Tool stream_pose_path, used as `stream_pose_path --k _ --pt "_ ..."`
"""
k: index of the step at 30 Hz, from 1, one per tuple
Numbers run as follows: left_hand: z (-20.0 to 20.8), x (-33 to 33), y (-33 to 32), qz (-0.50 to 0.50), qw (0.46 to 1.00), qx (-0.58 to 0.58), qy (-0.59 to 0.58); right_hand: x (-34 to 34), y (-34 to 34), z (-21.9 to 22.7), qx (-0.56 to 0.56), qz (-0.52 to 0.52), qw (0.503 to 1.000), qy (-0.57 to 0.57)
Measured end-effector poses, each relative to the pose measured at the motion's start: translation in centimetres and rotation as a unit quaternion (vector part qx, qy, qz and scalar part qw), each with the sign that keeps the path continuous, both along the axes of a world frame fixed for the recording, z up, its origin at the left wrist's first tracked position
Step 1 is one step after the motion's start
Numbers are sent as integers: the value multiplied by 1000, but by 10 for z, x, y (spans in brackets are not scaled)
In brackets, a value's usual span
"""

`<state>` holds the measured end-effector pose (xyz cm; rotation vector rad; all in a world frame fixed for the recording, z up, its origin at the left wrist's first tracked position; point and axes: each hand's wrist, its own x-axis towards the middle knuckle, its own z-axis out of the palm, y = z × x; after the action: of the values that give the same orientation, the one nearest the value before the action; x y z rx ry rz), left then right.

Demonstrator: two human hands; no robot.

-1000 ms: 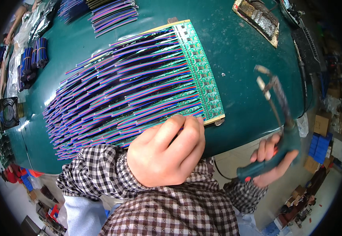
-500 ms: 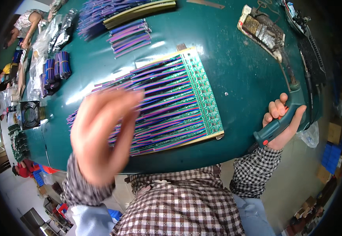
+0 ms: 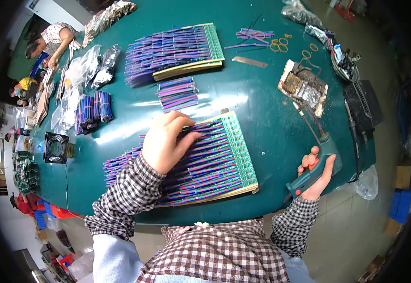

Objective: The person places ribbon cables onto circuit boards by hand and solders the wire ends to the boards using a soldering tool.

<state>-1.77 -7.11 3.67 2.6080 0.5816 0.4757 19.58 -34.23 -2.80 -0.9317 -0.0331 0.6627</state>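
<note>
Bent over the upper wires, my left hand [image 3: 170, 141] has its thumb and fingertips a little apart, with wires showing between them. These blue, purple and pink wires [image 3: 196, 162] lie in rows across a panel of green circuit boards [image 3: 240, 150], their right ends at the boards. My right hand [image 3: 315, 175] is wrapped round the grip of a dark green soldering gun [image 3: 327, 148] with an orange trigger and a red button. Its metal front end reaches toward a stained stand [image 3: 304, 87] holding a silvery block. My fingers hide part of the upper wires.
Behind lie another wired board stack [image 3: 213, 40], a small wire pile [image 3: 178, 94], a flat metal strip [image 3: 249, 62] and rubber bands [image 3: 281, 45]. Wire bundles [image 3: 92, 109], plastic bags [image 3: 85, 66] and a black fan [image 3: 55, 147] sit left. Another person [image 3: 59, 37] works at the far left.
My left hand has moved right and away from me, up to the upper wires. My right hand still holds the soldering gun. The view has shifted, showing more of the table's far side.
</note>
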Motion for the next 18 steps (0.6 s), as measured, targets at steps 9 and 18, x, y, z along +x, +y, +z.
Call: stream_pose_path --k 9,18 --pt "7 -3 1 33 996 -87 10 4 1 -1 15 -11 1000 1" --pt "98 -47 13 26 969 -235 -75 5 0 2 0 -25 1000 4"
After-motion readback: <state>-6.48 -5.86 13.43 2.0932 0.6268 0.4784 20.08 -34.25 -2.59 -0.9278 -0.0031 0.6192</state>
